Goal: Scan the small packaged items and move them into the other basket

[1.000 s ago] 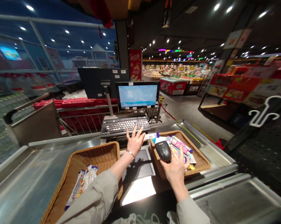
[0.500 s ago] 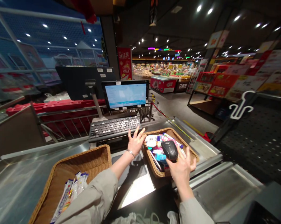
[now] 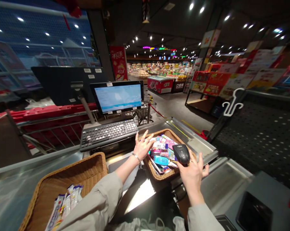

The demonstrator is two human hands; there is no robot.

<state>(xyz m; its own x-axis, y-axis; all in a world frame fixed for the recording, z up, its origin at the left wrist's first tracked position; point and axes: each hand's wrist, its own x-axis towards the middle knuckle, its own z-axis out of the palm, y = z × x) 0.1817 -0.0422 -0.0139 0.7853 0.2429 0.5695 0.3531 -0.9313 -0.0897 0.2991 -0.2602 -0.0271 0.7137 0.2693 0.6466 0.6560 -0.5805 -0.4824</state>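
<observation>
My left hand (image 3: 143,148), wearing a bracelet, reaches over the left rim of a wicker basket (image 3: 156,175). Its fingers are spread, with the tips close to the packets inside; whether they touch is unclear. The basket holds colourful small packages, among them a white packet with a barcode (image 3: 160,146) and a blue item (image 3: 161,160). Held above the basket's right side is a black barcode scanner (image 3: 181,153), gripped in my right hand (image 3: 191,171) by thumb and fingers. The scanner hides part of the contents.
A second wicker basket (image 3: 98,170) at the left holds several long white-and-blue packets (image 3: 65,202). Behind are a keyboard (image 3: 108,133) and a lit monitor (image 3: 119,98). A dark phone-like device (image 3: 254,211) lies at lower right, below a metal counter (image 3: 228,179).
The view has swung right, so the surroundings slide left. My left hand has moved from beside the basket's rim to over its contents. The scanner has shifted right, uncovering more of the blue item.
</observation>
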